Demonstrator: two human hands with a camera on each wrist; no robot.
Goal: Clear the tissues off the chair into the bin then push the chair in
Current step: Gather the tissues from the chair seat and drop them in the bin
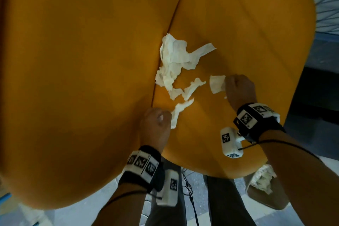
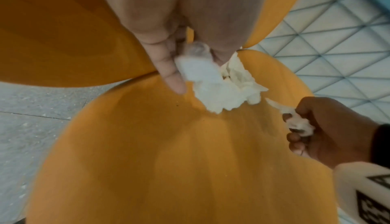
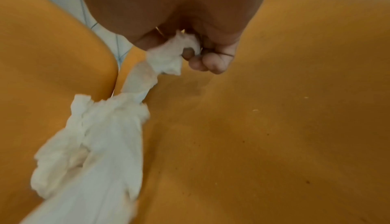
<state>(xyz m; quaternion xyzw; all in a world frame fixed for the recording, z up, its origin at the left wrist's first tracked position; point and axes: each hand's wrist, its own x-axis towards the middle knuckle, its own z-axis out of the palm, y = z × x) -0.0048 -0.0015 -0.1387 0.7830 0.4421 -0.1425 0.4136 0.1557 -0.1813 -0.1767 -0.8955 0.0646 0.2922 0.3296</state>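
the chair (image 1: 238, 24) is mustard yellow, its seat seen from above with the backrest (image 1: 73, 60) filling the left of the head view. white tissues (image 1: 174, 57) lie crumpled on the seat along the seam where it meets the backrest, with torn strips (image 1: 190, 88) trailing just below the main clump.

the left hand (image 1: 156, 124) is curled at the seam, its grip clamped on a thin twisted strip (image 1: 180, 111); the left wrist view shows thumb and fingers (image 2: 171, 70) pinching white paper (image 2: 198, 70). the right hand (image 1: 238, 91) sits over the seat to the right of the pile, its grip closed round a small wad (image 1: 217, 83); the right wrist view shows the wad (image 3: 168, 55) bunched under curled fingers (image 3: 211, 64), with the bigger pile (image 3: 94, 135) blurred in the foreground.

both wrists carry black bands with white marker blocks. the bin (image 1: 266, 194) stands on the floor beyond the seat's front edge, near the right forearm, with crumpled tissue (image 1: 264, 180) already inside it.
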